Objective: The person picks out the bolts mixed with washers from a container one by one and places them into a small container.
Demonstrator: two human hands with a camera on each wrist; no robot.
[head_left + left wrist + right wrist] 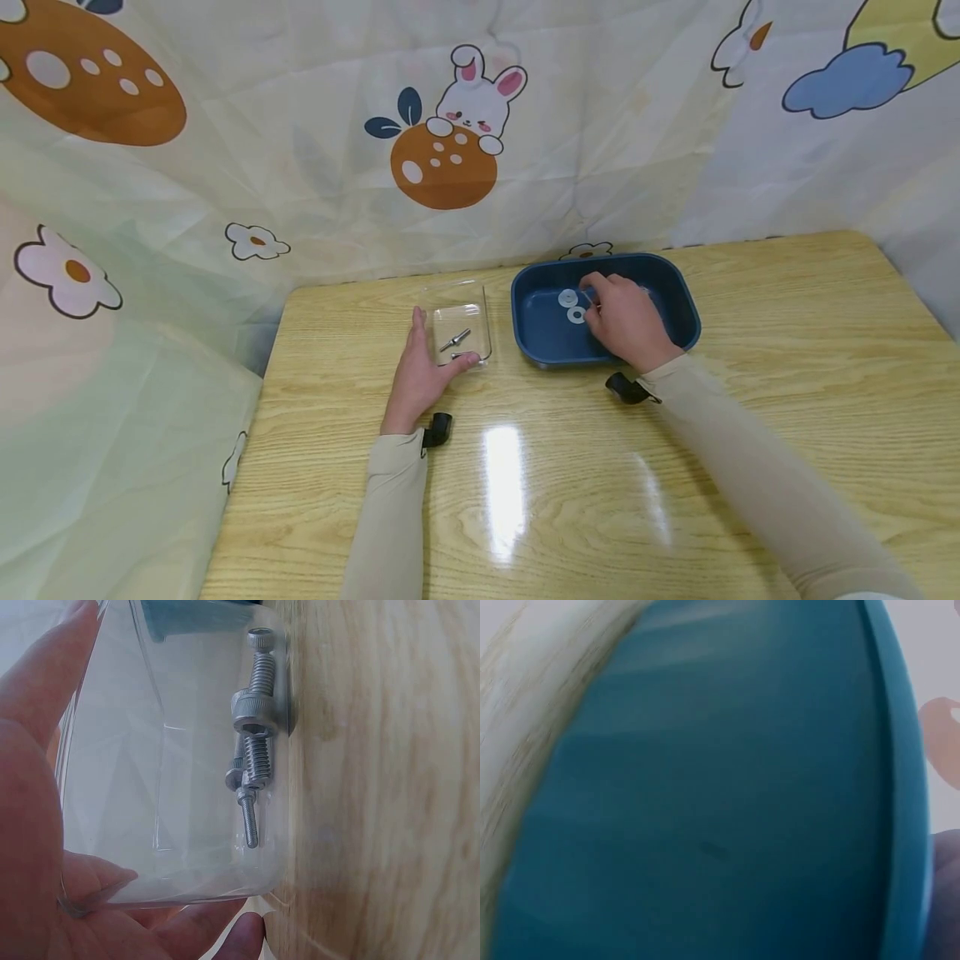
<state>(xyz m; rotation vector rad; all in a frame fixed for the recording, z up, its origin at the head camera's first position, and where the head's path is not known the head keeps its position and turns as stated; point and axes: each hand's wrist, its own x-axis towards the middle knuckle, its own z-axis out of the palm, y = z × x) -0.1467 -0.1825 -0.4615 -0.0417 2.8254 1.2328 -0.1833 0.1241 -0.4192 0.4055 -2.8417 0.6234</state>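
Note:
My left hand [420, 375] holds a clear plastic box [486, 321] at its left side, the thumb lying across the near edge. Several silver socket-head screws lie inside; in the left wrist view a large screw [255, 712] lies among smaller ones, such as a thin screw [250, 821]. My right hand [628, 321] reaches down into a blue tray [536, 350], thumb and index finger bent toward each other. A small pale sliver shows between these fingertips; whether they pinch it is unclear. Beside them on the tray floor lie a flat washer [567, 297] and another washer [576, 307].
Both containers stand side by side on a wooden table [562, 483] near its back edge. Behind hangs a patterned cloth [600, 167], which also runs down the left side. The right wrist view shows mostly the tray's blue outer wall [705, 787].

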